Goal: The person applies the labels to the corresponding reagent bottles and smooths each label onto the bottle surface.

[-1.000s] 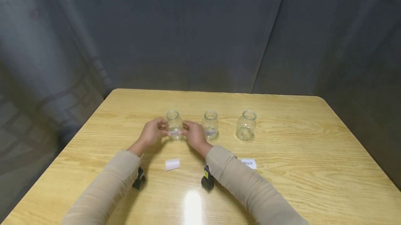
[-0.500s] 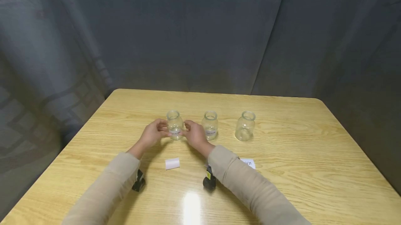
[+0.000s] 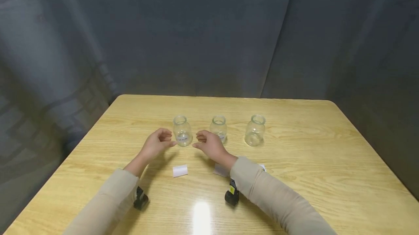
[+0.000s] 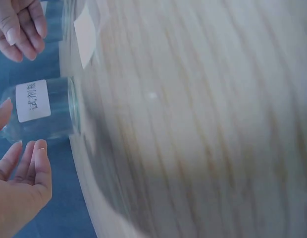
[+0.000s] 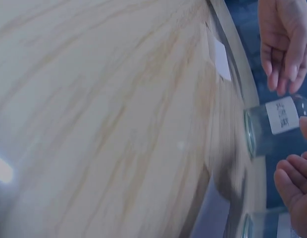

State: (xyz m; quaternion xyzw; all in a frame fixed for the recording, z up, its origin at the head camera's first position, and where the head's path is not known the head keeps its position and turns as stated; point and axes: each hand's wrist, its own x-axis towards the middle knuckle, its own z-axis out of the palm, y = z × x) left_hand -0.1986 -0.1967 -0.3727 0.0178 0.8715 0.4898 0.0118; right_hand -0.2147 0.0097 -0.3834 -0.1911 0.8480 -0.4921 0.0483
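The leftmost glass jar (image 3: pixel 182 126) stands upright on the table and bears a white label (image 4: pixel 33 101) with handwritten characters. My left hand (image 3: pixel 155 146) is just left of it, fingers loosely bent and holding nothing. On its other side, my right hand (image 3: pixel 213 147) is also apart from the glass, its fingers relaxed. That right hand partly covers the middle glass jar (image 3: pixel 218 127), which has a label low on its front. Farther right stands a third glass jar (image 3: pixel 254 131), with no label visible on it.
A folded white paper card (image 3: pixel 180 171) lies in front of the leftmost jar. Another paper card (image 3: pixel 220 170) is partly behind the right forearm, and a third card (image 3: pixel 263 167) is mostly hidden by the sleeve. A dark curtain (image 3: pixel 196 35) hangs behind the wooden table (image 3: pixel 311 155).
Both hands have come off the leftmost jar, moving apart and slightly toward the person. The jar stays in place with its label. The right sleeve now covers more of the rightmost card.
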